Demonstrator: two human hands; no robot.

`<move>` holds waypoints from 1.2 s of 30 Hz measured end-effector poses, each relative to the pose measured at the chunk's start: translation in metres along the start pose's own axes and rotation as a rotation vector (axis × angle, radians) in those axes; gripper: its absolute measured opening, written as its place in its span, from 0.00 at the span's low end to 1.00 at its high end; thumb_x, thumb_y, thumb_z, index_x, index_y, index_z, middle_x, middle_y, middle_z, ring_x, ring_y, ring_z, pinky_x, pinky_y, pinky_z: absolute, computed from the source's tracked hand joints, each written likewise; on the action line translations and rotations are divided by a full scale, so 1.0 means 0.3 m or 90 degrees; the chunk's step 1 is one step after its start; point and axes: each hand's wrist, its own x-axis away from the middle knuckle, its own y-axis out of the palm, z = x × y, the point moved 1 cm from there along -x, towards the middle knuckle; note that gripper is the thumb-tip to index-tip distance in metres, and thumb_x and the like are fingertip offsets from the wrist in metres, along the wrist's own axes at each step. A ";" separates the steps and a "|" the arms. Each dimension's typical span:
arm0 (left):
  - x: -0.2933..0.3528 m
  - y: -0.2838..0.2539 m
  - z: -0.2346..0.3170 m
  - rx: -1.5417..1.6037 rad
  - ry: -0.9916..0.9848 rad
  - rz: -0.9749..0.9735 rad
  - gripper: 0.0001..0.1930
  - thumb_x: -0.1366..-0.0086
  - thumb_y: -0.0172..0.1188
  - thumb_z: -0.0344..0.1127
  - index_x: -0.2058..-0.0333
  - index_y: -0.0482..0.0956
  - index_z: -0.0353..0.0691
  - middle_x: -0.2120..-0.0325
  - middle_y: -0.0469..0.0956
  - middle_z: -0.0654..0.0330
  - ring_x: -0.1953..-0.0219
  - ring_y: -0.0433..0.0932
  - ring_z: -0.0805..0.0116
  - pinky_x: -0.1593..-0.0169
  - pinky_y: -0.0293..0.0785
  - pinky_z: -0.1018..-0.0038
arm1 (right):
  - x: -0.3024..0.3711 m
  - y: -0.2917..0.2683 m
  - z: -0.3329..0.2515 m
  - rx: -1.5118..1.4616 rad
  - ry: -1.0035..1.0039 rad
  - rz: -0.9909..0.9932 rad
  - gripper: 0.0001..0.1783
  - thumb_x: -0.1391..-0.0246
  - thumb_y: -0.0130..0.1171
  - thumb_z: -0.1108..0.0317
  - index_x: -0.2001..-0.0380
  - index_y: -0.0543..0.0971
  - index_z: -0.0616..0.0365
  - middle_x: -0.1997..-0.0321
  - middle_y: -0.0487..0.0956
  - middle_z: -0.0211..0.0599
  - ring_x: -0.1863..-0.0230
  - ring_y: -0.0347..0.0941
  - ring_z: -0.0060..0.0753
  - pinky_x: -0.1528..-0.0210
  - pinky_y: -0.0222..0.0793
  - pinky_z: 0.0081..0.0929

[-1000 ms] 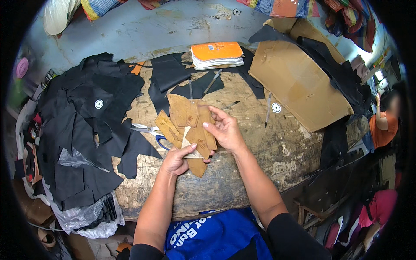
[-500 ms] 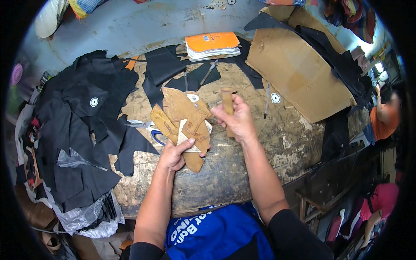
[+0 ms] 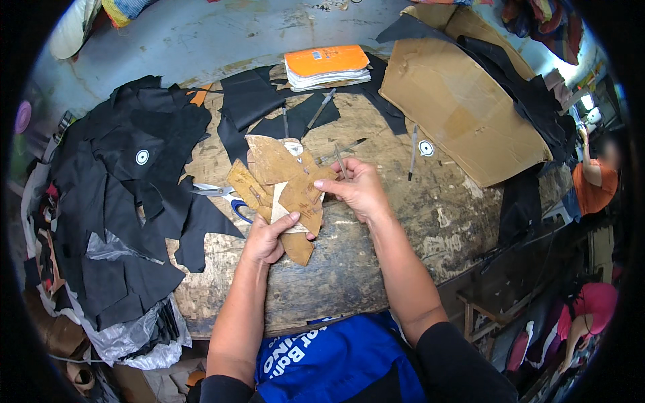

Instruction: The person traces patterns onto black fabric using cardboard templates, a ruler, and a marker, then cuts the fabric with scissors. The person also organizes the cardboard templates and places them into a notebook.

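My left hand (image 3: 269, 238) grips a fanned bunch of worn brown card pattern pieces (image 3: 272, 161), with the thumb on top and a whitish piece among them. At its right edge, my right hand (image 3: 361, 191) pinches, thumb tip against the bunch's upper piece. A narrow brown card strip (image 3: 340, 163), now seen nearly edge-on, stands up from the right fingers. Left of the bunch lie scissors (image 3: 240, 209) with blue-and-white handles. Beyond the hands, pens (image 3: 321, 111) rest on black material and on the wood.
Black sheet pieces (image 3: 127, 181) are heaped over the left of the worn wooden table (image 3: 430, 235). An orange-covered pad of papers (image 3: 327, 64) lies at the back. A large cardboard piece (image 3: 463, 107) covers the back right. Two other people are at the far right.
My right hand has moved left to the bunch, bringing its thumb onto the upper piece. The strip in it has turned from broad side to edge-on. The left hand stays nearly still.
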 end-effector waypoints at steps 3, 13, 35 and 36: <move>0.001 -0.004 -0.005 0.040 -0.038 0.007 0.22 0.40 0.58 0.25 0.47 0.65 0.31 0.57 0.75 0.48 0.61 0.79 0.55 0.68 0.83 0.63 | 0.008 0.019 0.005 0.056 -0.013 -0.027 0.23 0.53 0.69 0.64 0.59 0.74 0.69 0.69 0.78 0.35 0.77 0.70 0.17 0.77 0.65 0.14; 0.020 0.001 0.018 0.075 -0.007 -0.031 0.22 0.38 0.54 0.26 0.47 0.63 0.26 0.59 0.76 0.43 0.63 0.80 0.47 0.70 0.81 0.64 | -0.027 -0.055 -0.004 -0.347 0.173 -0.219 0.44 0.42 0.38 0.33 0.50 0.69 0.70 0.62 0.74 0.42 0.73 0.72 0.26 0.79 0.66 0.18; 0.022 0.011 0.015 -0.023 0.012 -0.023 0.20 0.41 0.58 0.22 0.50 0.67 0.31 0.58 0.76 0.49 0.63 0.80 0.59 0.68 0.82 0.66 | -0.025 -0.093 -0.053 -0.364 -0.023 0.018 0.27 0.45 0.58 0.66 0.45 0.64 0.63 0.60 0.78 0.47 0.64 0.77 0.34 0.69 0.76 0.30; 0.022 0.013 0.015 -0.055 0.015 -0.009 0.20 0.42 0.58 0.22 0.50 0.67 0.30 0.58 0.76 0.49 0.63 0.80 0.59 0.68 0.82 0.67 | -0.021 -0.089 -0.055 -0.267 -0.029 -0.043 0.27 0.47 0.61 0.67 0.46 0.66 0.64 0.62 0.78 0.44 0.64 0.76 0.32 0.68 0.75 0.28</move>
